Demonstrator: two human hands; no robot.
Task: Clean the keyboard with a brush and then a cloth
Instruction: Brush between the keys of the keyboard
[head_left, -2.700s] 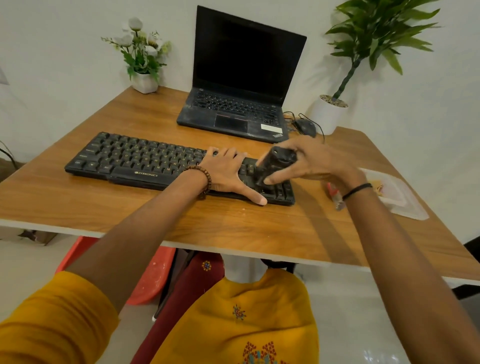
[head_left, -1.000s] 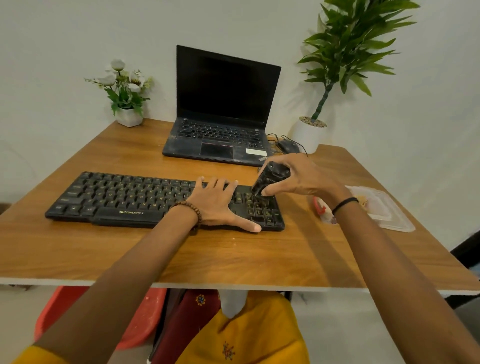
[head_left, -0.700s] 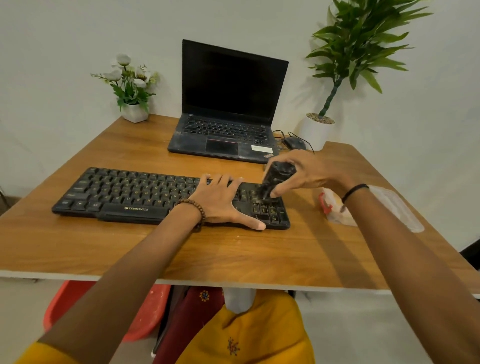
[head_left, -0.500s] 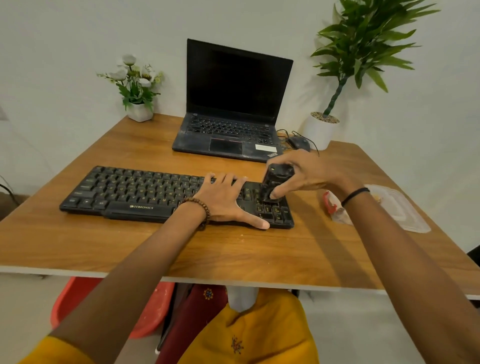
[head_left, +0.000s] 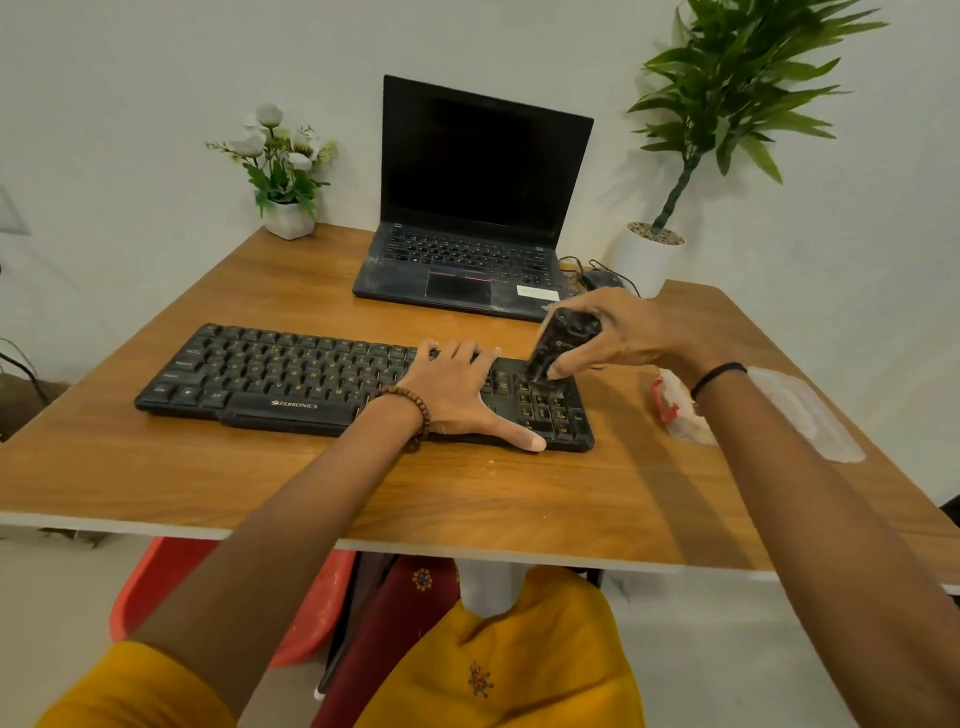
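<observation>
A black keyboard (head_left: 291, 371) lies across the wooden desk (head_left: 519, 493). My left hand (head_left: 457, 387) lies flat on its right half, fingers spread and thumb reaching the front edge. My right hand (head_left: 623, 332) grips a short black brush (head_left: 558, 343), tilted, with its bristle end down on the number pad at the keyboard's right end. A white cloth (head_left: 808, 415) lies at the desk's right edge, partly hidden by my right forearm.
An open black laptop (head_left: 478, 208) stands behind the keyboard, with a mouse and cable (head_left: 600, 278) to its right. A small flower pot (head_left: 285, 171) sits back left, a tall plant (head_left: 675, 156) back right. A red and white wrapper (head_left: 675, 410) lies under my right wrist.
The brush has shifted in small strokes over the number pad, between its far rows and its middle. My left hand has stayed flat on the keyboard. The head camera has swayed.
</observation>
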